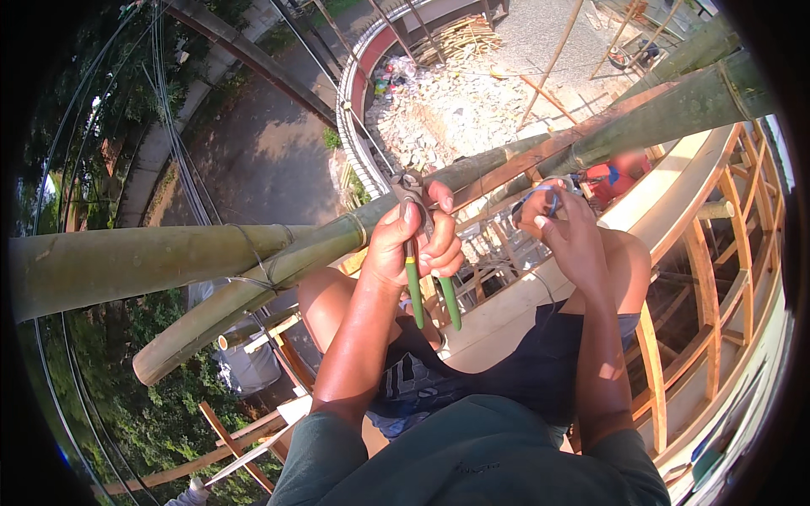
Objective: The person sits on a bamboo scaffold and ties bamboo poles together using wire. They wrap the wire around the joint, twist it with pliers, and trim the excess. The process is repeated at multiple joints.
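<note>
My left hand (422, 240) is closed around a pair of pincers (413, 270). Their metal jaws point up and away from me, and the green-coated handles hang below my fingers. To the right, my right hand (574, 236) is raised above my right knee with bent fingers. A thin bluish loop or band shows at those fingers, too small to name. Just beyond both hands, a long green bamboo pole (456, 173) crosses in front of me. Dark wire ties (253, 253) bind it to a thicker bamboo pole (143, 261) at the left.
Below the poles lie a road (270, 143) and a rubble heap (456, 110), far down. Curved wooden formwork (704, 295) stands at my right, with a plank (498, 320) under my legs. A person in red (620, 177) is beyond my right hand. Overhead cables (173, 143) run along the left.
</note>
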`<action>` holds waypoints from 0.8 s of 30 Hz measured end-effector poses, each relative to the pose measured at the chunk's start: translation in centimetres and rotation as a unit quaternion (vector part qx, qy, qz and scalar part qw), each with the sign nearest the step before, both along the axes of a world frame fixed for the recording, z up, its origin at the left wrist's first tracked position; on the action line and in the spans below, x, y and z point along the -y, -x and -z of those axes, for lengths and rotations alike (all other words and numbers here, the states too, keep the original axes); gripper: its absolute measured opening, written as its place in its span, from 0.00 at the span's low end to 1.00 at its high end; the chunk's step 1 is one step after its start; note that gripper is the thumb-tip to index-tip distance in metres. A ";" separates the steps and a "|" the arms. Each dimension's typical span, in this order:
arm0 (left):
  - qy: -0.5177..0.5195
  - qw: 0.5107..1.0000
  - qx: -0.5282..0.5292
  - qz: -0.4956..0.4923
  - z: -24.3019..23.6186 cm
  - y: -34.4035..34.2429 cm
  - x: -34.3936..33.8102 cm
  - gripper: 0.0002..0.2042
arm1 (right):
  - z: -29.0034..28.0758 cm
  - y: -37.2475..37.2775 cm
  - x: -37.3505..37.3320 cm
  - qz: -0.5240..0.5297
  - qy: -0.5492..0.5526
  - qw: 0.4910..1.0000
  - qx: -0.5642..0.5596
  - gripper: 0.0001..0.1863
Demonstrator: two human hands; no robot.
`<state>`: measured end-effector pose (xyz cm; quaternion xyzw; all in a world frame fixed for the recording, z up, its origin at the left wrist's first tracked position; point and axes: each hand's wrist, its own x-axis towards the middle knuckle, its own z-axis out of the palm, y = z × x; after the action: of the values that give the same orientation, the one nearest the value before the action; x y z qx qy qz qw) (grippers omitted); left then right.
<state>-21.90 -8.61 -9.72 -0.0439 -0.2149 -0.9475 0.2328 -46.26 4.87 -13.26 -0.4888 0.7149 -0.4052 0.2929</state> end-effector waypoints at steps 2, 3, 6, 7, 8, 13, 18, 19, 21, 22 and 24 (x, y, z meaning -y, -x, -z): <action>0.027 0.999 0.024 -0.002 -0.3 -0.3 -0.3 0.23 | -2.7 -0.3 1.3 -0.067 0.058 0.992 -0.092 0.23; 0.052 0.998 0.038 0.018 -0.4 -0.2 -0.3 0.22 | -3.6 -1.1 1.9 -0.109 0.058 0.990 0.064 0.22; 0.037 0.992 0.076 0.089 -0.2 0.6 -1.6 0.17 | -5.1 -3.9 3.3 -0.205 0.073 0.913 0.345 0.22; 0.038 0.992 0.088 0.086 -0.1 0.7 -2.1 0.16 | -5.5 -4.9 4.0 -0.225 0.106 0.913 0.323 0.23; 0.039 0.991 0.101 0.083 0.0 0.9 -2.4 0.15 | -5.9 -5.4 4.4 -0.245 0.138 0.911 0.301 0.24; -0.006 0.989 0.039 0.143 1.0 0.2 -1.9 0.13 | -6.0 -4.7 5.9 -0.311 0.028 0.905 0.289 0.22; 0.008 0.992 0.115 0.053 0.1 1.3 -4.0 0.20 | -5.7 -4.5 6.3 -0.310 0.002 0.895 0.321 0.16; 0.032 0.991 0.122 0.044 0.5 1.4 -4.0 0.19 | -5.7 -4.7 6.3 -0.299 -0.012 0.889 0.346 0.15; 0.071 0.987 0.147 0.002 1.6 1.6 -4.2 0.18 | -5.4 -5.0 5.9 -0.272 -0.039 0.877 0.395 0.13; 0.091 0.983 0.159 -0.017 2.2 1.6 -4.3 0.18 | -5.5 -5.1 5.7 -0.259 -0.055 0.876 0.403 0.13; 0.130 0.972 0.192 -0.037 3.0 1.5 -4.3 0.17 | -5.5 -5.4 5.6 -0.232 -0.086 0.874 0.418 0.14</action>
<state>-23.38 -4.27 -12.68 0.1173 -0.3784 -0.8928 0.2144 -40.89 -0.76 -7.79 -0.3984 0.4242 -0.4290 0.6909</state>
